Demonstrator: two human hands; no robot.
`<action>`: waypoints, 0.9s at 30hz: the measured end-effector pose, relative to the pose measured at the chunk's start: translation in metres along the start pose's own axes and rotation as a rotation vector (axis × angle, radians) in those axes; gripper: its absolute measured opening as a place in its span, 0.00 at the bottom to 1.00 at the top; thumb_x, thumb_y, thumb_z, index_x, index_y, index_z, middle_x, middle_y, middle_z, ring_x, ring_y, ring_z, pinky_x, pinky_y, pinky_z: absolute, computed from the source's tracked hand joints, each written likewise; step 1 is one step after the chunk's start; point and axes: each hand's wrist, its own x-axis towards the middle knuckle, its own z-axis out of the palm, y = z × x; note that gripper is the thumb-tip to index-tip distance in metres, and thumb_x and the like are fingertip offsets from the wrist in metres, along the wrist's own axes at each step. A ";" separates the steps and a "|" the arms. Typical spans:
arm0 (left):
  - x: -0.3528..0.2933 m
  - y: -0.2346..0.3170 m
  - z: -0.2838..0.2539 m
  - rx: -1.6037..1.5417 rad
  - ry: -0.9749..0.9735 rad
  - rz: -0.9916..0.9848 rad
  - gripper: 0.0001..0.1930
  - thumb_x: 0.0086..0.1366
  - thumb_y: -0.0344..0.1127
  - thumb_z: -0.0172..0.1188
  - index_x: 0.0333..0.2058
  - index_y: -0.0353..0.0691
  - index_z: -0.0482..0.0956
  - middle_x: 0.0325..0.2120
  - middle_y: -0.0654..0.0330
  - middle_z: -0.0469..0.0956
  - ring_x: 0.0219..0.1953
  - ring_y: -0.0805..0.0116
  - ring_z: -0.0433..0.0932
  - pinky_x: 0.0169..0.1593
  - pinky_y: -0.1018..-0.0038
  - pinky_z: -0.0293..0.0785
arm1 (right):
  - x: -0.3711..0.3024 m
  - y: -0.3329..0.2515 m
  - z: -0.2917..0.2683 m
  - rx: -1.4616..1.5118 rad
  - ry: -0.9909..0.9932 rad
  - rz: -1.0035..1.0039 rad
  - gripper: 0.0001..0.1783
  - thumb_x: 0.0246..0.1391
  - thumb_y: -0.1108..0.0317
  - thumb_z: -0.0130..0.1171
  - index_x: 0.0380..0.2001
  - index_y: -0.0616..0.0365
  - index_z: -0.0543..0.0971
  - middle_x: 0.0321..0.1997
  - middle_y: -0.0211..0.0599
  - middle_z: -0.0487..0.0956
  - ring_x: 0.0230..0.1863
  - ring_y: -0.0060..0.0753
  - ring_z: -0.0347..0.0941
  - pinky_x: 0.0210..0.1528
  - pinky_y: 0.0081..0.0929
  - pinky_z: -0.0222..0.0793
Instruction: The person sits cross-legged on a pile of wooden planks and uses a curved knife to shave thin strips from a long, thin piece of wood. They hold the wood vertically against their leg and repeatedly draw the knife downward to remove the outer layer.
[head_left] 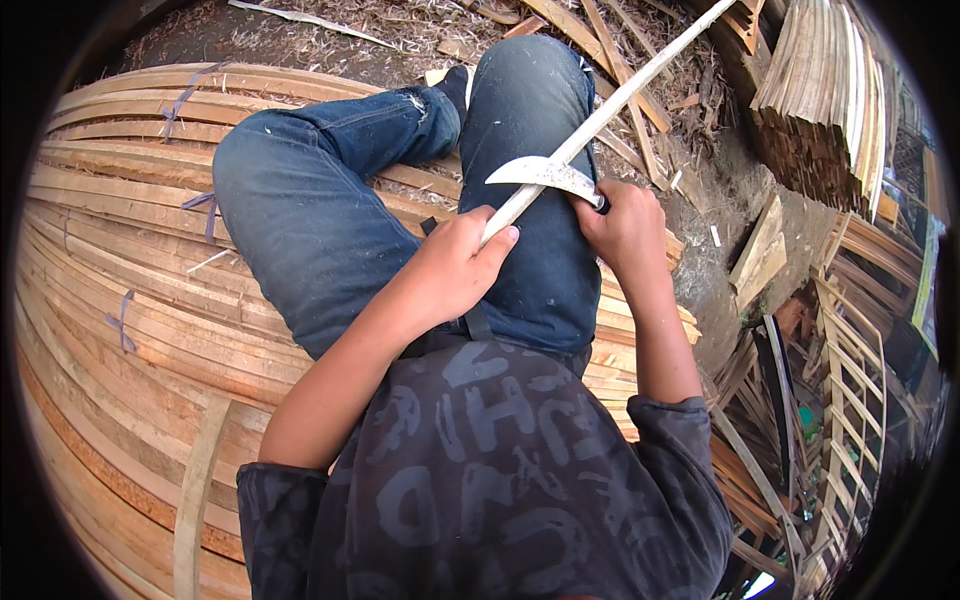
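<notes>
My left hand (455, 262) is closed round the near end of a long pale wooden stick (620, 100). From there the stick slants up and away to the far right, passing over my right thigh. In my right hand (625, 225) is the dark handle of a knife with a curved, light-coloured blade (545, 173). The blade lies across the stick just beyond my left hand, its tip pointing left. Whether its edge bites into the wood cannot be made out.
I sit on stacked wooden slats (150, 280), tied in places with purplish strips (122, 322). Shavings and loose boards (757, 255) litter the ground ahead and right. A large bundle of slats (815, 100) stands at the far right, a wooden rack (850, 400) nearer.
</notes>
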 end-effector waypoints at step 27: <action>0.035 0.017 0.015 -0.018 0.106 -0.018 0.14 0.70 0.39 0.47 0.32 0.33 0.72 0.17 0.69 0.64 0.20 0.81 0.61 0.25 0.77 0.61 | 0.020 0.010 0.012 -0.043 0.135 -0.013 0.13 0.47 0.62 0.57 0.28 0.59 0.84 0.19 0.52 0.77 0.25 0.53 0.77 0.32 0.42 0.74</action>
